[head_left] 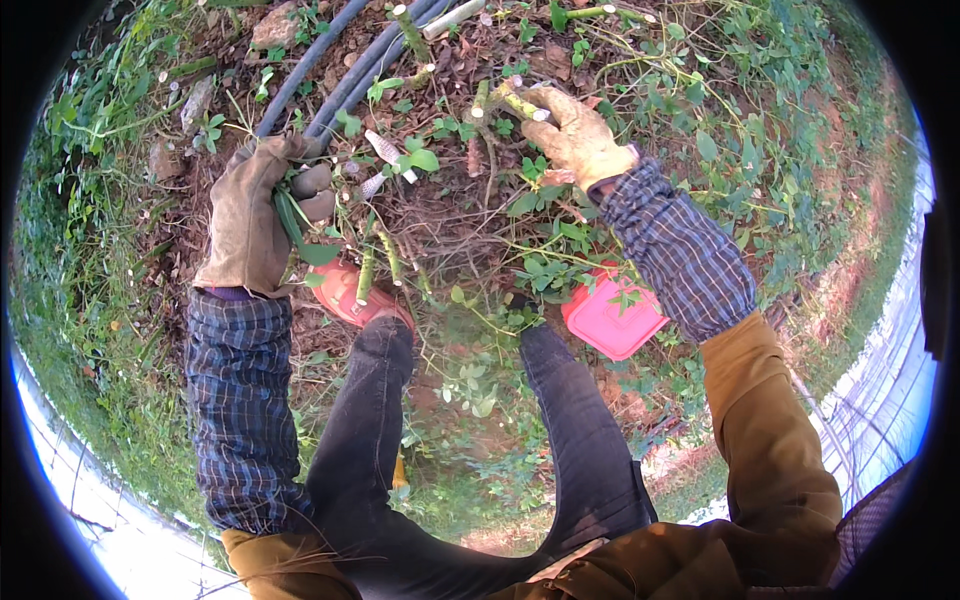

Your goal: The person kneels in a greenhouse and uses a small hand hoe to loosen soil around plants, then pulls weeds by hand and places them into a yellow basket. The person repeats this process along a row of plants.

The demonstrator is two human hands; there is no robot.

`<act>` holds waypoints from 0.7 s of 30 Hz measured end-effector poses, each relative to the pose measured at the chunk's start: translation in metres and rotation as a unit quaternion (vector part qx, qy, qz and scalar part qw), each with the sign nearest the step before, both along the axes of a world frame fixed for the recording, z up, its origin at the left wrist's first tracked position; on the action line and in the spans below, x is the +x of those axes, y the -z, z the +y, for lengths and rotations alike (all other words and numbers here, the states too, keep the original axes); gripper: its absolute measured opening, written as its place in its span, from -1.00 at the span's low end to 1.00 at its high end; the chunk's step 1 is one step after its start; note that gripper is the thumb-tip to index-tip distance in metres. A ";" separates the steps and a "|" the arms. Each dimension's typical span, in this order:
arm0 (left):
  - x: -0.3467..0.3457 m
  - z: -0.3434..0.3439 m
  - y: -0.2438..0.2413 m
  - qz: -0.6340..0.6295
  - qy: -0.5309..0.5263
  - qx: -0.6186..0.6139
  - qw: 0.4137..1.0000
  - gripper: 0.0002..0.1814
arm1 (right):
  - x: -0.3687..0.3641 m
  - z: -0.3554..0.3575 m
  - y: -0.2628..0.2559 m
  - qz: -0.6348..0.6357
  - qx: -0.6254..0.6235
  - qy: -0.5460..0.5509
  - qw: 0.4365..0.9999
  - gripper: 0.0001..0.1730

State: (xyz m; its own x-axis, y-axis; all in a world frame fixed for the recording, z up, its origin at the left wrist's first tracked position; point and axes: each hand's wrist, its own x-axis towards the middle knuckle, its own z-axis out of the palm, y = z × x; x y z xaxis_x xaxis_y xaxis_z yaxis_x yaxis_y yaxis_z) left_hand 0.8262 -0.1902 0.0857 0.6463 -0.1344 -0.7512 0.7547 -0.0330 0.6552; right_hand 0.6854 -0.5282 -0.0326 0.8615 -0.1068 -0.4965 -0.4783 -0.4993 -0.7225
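Note:
My left hand (259,214), in a worn tan work glove, is closed around a bunch of green weeds (289,217) with long leaves hanging from it. It is near the dark hoses, above the soil. My right hand (574,135), in a dirty pale glove, has its thumb and fingers curved around the end of a cut green stem (525,105). Whether the fingers press on that stem or only pass beside it is unclear. White printed plant tags (388,154) lie between my hands, close to small clover-like leaves. Cut green stubs (365,276) stand nearer to my feet.
Dark hoses (360,75) run across the ground at the top. A pink plastic container (616,319) sits by my right leg. My orange shoe (352,292) is beside the stubs. Stones (275,26) and a pale pipe piece (454,18) lie farther off. Leafy vines (697,150) spread at right.

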 end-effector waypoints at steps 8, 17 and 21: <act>-0.023 -0.012 -0.052 0.036 0.011 0.027 0.999 -0.47 | 0.010 0.014 -0.003 -0.012 -0.123 0.041 0.991 -0.35; -0.010 -0.085 0.050 0.088 0.089 0.027 0.992 -0.80 | 0.022 0.016 0.033 -0.084 -0.295 -0.148 0.940 -0.39; -0.013 -0.108 0.082 0.040 0.368 0.143 0.918 -0.78 | 0.037 0.018 0.044 -0.007 -0.322 -0.156 0.934 -0.74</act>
State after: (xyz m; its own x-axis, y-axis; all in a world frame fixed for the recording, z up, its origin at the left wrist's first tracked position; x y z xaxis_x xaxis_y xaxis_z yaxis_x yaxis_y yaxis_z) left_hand 0.8131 -0.2983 0.0037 0.4005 -0.3024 -0.8649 0.5052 -0.7147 0.4838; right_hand 0.7227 -0.5106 -0.0766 0.9061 -0.1232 -0.4047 -0.2309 -0.9456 -0.2291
